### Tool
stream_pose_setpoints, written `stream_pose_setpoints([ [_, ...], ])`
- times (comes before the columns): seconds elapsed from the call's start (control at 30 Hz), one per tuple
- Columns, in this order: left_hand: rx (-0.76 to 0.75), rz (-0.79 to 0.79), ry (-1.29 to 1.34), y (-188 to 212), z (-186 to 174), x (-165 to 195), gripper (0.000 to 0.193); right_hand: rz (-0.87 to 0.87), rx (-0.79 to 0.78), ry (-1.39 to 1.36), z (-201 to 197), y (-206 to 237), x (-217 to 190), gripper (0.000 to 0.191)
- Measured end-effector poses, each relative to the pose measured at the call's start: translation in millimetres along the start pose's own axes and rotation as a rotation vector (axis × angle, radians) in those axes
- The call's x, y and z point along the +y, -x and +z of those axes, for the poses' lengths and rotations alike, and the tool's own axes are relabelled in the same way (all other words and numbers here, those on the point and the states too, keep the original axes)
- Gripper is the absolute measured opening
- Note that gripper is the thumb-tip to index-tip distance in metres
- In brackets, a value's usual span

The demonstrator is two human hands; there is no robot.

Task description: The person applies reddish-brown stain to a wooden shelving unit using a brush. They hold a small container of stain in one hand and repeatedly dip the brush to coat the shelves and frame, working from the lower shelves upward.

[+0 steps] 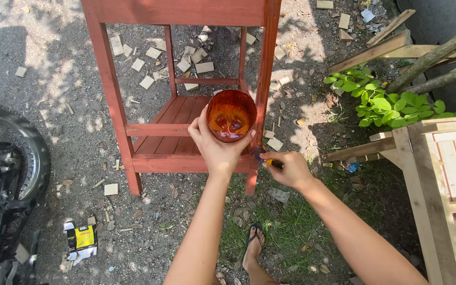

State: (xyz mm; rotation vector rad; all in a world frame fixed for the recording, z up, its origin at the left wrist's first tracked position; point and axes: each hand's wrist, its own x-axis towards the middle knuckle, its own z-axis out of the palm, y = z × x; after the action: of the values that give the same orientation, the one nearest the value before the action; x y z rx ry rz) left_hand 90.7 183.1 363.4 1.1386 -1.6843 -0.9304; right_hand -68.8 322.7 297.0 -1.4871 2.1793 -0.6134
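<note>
Forearms reach out from below. Left hand (215, 145) cups a round cup of red-brown stain (231, 114), fingers wrapped under it, held level so nothing spills. Right hand (290, 169) has its fingers clamped on a paintbrush (268, 160), bristles at the front right leg of the red-stained wooden stand (180, 105). Wood offcuts (149, 82) litter the ground; a motorbike wheel (11, 153) sits left, an unpainted stand (444, 174) right.

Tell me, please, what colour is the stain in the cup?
Reddish-brown, glossy, inside the cup held by the left hand; head view shows it.
</note>
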Motion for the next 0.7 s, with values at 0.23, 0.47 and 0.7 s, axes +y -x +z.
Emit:
stream_pose_setpoints([
  [0.23, -0.089, -0.035, -0.045, -0.9, -8.4, 2.2, 0.112, -0.208, 0.403, -0.481, -94.2, -115.9, -6.5, 0.021],
  [0.47, -0.075, -0.033, -0.071, -7.1, -6.4, -4.3, 0.113, -0.242, 0.646, -0.639, -94.1, -134.4, 0.5, 0.020],
  [0.7, -0.036, -0.037, -0.046, 9.1, -5.0, -13.9, 0.114, -0.073, 0.306, -0.501, -21.7, -31.2, 26.5, 0.024],
])
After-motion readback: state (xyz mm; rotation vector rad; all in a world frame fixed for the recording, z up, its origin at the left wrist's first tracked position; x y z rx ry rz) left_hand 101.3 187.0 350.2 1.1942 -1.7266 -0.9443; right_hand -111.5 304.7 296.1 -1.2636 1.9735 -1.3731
